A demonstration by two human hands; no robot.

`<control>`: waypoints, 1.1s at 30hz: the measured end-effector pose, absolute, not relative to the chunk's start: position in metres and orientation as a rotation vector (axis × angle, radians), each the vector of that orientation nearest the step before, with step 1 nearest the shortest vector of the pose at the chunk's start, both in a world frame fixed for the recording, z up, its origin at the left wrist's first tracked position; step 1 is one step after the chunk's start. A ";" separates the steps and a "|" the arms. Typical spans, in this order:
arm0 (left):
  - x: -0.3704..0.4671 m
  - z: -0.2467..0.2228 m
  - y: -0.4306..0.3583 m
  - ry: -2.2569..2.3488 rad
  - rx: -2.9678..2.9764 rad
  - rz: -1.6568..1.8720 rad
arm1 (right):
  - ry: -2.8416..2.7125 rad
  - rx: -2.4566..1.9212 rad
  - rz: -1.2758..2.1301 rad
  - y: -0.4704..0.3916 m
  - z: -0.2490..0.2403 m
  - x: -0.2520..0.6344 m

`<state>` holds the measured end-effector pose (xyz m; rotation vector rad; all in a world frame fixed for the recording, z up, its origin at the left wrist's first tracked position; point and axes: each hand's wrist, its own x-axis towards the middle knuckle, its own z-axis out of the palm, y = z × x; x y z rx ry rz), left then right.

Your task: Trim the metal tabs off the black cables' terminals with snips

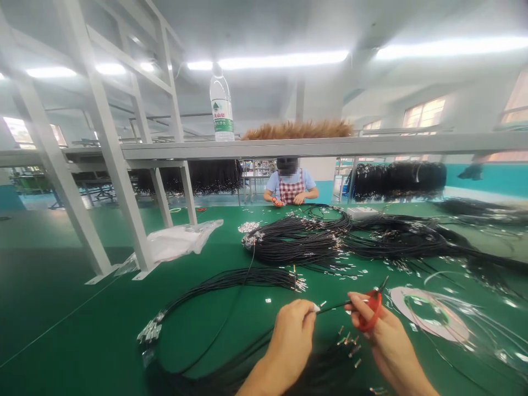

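Note:
My left hand (292,336) is closed in a pinch on a thin black cable (333,307), with a small white piece showing at the fingertips. Red-handled scissors (374,312) sit in my right hand (388,341), their blades pointing up and away. The thumb and fingers of that same hand also grip the cable, which runs straight between both hands. Below them lie more black cables (247,357) with metal-tipped ends (350,344). A curved cable bundle (243,276) rests further left, its bright connectors (150,329) gathered at one end.
Large heaps of black cable (289,245) cover the green table (82,319) ahead. A pale disc with wires (402,301) lies at right. Metal shelf legs (124,203) and a plastic bag (177,239) stand left; a bottle (223,110) is on the shelf. Another person (292,190) works opposite.

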<state>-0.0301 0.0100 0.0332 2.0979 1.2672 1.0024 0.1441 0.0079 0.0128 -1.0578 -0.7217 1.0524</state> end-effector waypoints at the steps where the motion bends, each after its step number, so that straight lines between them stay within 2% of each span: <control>1: -0.029 0.033 0.009 1.269 2.100 0.999 | -0.722 -1.055 1.048 0.006 0.013 0.144; 9: -0.013 0.042 -0.010 1.071 1.963 1.085 | -0.928 -1.057 1.087 -0.015 0.022 0.130; 13: -0.009 0.047 -0.015 1.153 1.979 1.125 | -0.849 -0.980 1.141 -0.024 0.030 0.122; 27: -0.009 0.051 -0.008 0.939 1.293 0.780 | -0.824 -0.884 1.181 -0.032 0.037 0.119; 33: -0.006 0.049 -0.013 1.093 1.651 0.973 | -0.811 -0.939 1.161 -0.032 0.035 0.122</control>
